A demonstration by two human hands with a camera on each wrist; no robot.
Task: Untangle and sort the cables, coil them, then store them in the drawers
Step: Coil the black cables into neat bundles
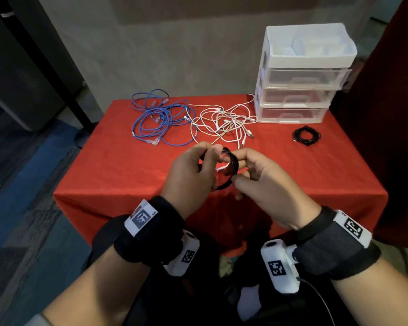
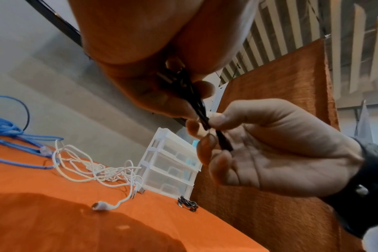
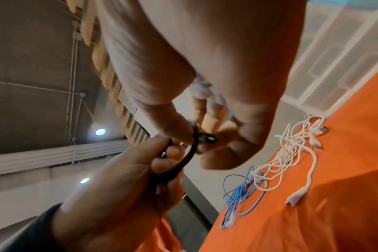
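2 hands [image 1: 224,175] raised together, pinching a black cable coil [image 1: 231,167].

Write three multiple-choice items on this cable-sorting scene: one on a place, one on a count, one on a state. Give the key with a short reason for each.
1. Where does the finished black coil lie?
A. in the top tray
B. on the red cloth in front of the drawer unit
C. among the blue cables

2. How many clear drawers sit under the unit's open white top tray?
A. one
B. three
C. five

3. What is the state of the black cable in hand?
A. looped, held by both the left hand and the right hand
B. lying loose on the cloth
C. tangled in the white cables

Key: 1 B, the coil rests on the cloth by the bottom drawer. 2 B, the head view shows three stacked fronts. 3 A, fingers of both hands pinch the loop above the table.
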